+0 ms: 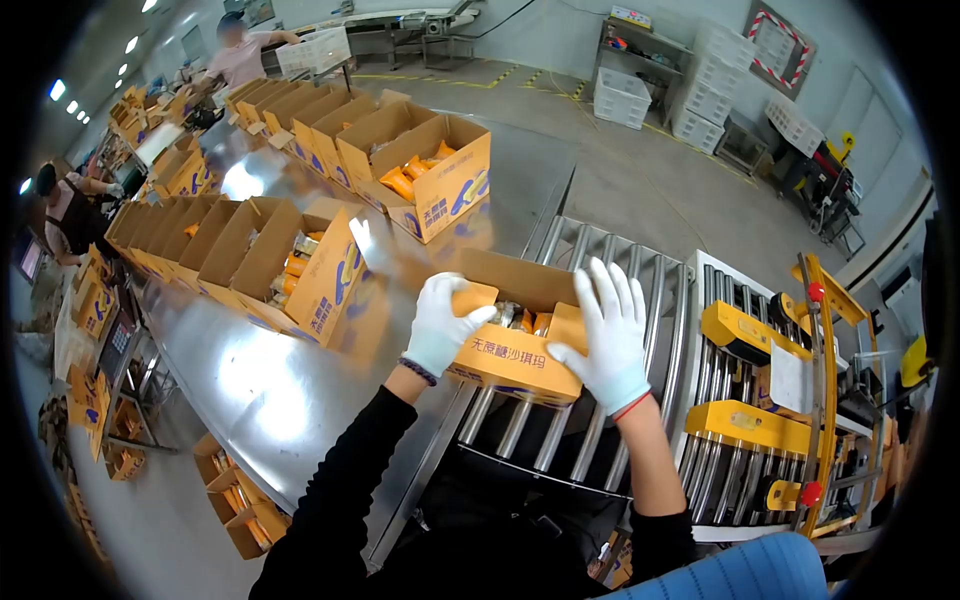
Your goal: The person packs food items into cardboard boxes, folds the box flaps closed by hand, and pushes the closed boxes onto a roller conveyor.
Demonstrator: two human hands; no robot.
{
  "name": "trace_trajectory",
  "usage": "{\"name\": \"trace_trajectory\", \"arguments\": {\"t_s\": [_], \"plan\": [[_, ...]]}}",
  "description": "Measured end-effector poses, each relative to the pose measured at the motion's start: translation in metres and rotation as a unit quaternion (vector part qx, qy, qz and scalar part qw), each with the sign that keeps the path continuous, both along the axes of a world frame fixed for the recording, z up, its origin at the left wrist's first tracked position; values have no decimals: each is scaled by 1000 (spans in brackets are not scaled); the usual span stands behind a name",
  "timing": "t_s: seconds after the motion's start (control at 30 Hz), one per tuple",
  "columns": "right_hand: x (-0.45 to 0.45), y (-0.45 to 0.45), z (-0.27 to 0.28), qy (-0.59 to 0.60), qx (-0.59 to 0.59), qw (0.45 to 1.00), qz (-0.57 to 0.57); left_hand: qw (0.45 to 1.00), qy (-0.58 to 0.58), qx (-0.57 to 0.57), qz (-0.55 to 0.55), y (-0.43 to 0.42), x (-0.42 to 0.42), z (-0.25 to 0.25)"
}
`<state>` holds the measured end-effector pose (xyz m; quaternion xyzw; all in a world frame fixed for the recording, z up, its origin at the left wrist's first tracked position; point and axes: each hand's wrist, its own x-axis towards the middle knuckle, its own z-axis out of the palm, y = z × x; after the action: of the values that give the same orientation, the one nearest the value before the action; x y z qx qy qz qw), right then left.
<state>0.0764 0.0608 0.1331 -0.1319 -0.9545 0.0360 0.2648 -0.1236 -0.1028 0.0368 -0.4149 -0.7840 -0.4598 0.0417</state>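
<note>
A cardboard box [515,365] with purple lettering stands with its top flaps up, partly on the metal rollers. Wrapped snack packs [524,320] show inside it, some orange. My left hand [440,325], in a white glove, is closed on the left end flap, its thumb pointing over the box's front. On the opposite end, my right hand [608,340], also gloved, rests with fingers stretched upward and its thumb by the right flap [569,328]. The far long flap [520,279] leans outward between both hands.
Open filled boxes stand in two rows [335,280] [440,180] on the shiny metal table [240,370]. To the right, the roller conveyor [560,430] leads to a yellow-armed machine [745,425]. Two people [238,62] [72,205] are farther back. White crates [620,97] stand beyond.
</note>
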Motion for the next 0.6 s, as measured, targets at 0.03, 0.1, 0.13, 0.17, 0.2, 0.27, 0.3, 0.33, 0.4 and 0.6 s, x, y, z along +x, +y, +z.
{"name": "trace_trajectory", "arguments": {"t_s": [0.03, 0.1, 0.13, 0.17, 0.2, 0.27, 0.3, 0.33, 0.4, 0.6], "plan": [[-4, -9, -13, -4, 1, 999, -43, 989, -137, 24, 51, -4, 1, -6], [3, -21, -64, -37, -116, 992, 33, 981, -185, -14, 56, -7, 0, -10], [12, -25, -62, -61, -121, 991, -2, 986, -156, -45, 26, -4, 2, -1], [12, -21, -60, -61, -121, 991, 3, 989, -127, -75, -2, 0, 2, 5], [13, -19, -58, -35, -84, 996, -8, 988, -117, -105, -11, 6, 1, 6], [14, -14, -37, -7, -43, 999, -26, 985, -105, -134, -6, 10, 2, 9], [9, -6, -22, -2, -29, 999, -35, 984, -90, -150, 2, 15, 2, 12], [-1, 7, -19, -6, -29, 998, -53, 985, -104, -137, -6, 15, 0, 10], [-15, 13, -28, -18, -32, 995, -93, 984, -151, -94, -27, 12, -10, -13], [59, -32, -67, -71, -67, 995, 20, 875, -436, 21, -209, 28, -16, -11]]}}
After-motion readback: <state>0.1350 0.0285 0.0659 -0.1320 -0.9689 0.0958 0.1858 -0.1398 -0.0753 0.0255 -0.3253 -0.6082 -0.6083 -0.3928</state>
